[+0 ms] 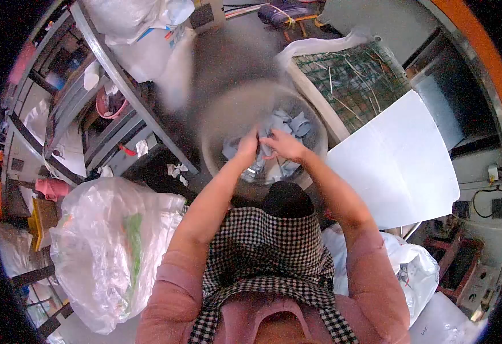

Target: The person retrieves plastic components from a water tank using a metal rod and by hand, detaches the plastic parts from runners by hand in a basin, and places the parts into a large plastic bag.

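Note:
A round, pale translucent bin (211, 137) stands in front of me, with a loose heap of grey-blue pieces (294, 123) inside; their exact kind is unclear. My left hand (248, 148) reaches over the heap, its fingers stretched out and seen edge-on. Facing it, close by, is my right hand (286, 145), with thumb and fingers apart above the pieces. No piece is plainly gripped in either hand. The fingertips partly hide what lies between them.
A white sheet (397, 163) and a framed green mesh (348, 80) flank the bin on the right. A metal rack (130, 86) stands left. Plastic bags (110, 246) bulge at my left side, and another white bag (417, 266) lies at my right.

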